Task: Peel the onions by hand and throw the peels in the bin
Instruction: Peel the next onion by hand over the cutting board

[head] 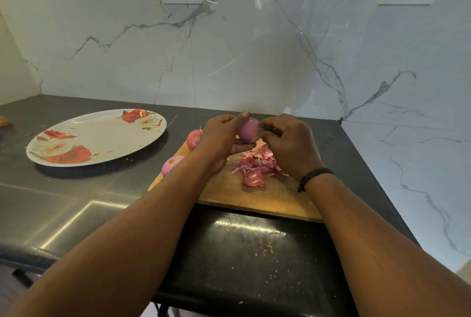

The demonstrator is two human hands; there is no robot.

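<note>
Head view: at frame centre the left hand (220, 135) holds a peeled onion (248, 130) in a curled grip — the right hand (288, 146) pinches at its side. Peels (256, 163) lie heaped on the cutting board (254, 197) below (two more onions (175, 149) beside it); the flowered plate (102, 135) sits at left on the tabletop (63, 202).

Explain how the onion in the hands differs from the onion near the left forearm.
The held onion is lifted above the board, in the grip of the left hand and right hand; the forearm onion lies untouched at the board's edge. The held onion looks smooth purple; the other shows paler streaks. Both are small red onions.
</note>
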